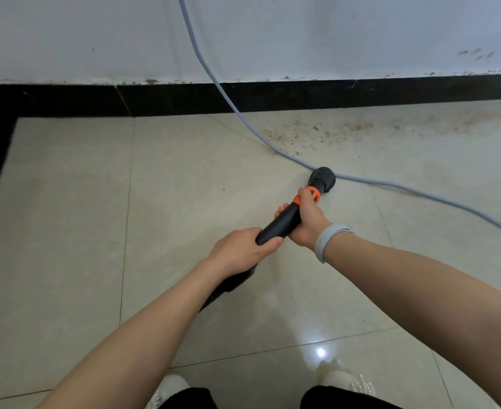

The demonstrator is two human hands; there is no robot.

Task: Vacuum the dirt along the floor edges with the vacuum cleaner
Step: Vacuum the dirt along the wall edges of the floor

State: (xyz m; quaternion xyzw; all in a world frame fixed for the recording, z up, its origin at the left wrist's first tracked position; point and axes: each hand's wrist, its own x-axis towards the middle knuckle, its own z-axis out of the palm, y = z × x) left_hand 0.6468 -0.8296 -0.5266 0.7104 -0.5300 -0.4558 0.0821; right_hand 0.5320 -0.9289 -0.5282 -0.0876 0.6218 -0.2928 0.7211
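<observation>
Vacuum cleaner wand [284, 221], gripped by left hand [243, 249] and right hand [306, 221], nozzle [322, 178] on tiled floor [75, 202]. Beyond: grey cable [244, 119] touching the nozzle, dirt [311, 132], black skirting [272, 97], white wall [95, 33].

I see open floor [66, 202] tile to the left of the nozzle [323, 178], free all the way to the black skirting [184, 98] at the floor's far edge. A grey cable [243, 119] drops down the wall [331, 33] and crosses the floor, passing right by the nozzle and barring its way to the dirt [317, 132] by the far edge. My shoes [169, 388] stand at the near edge.
</observation>
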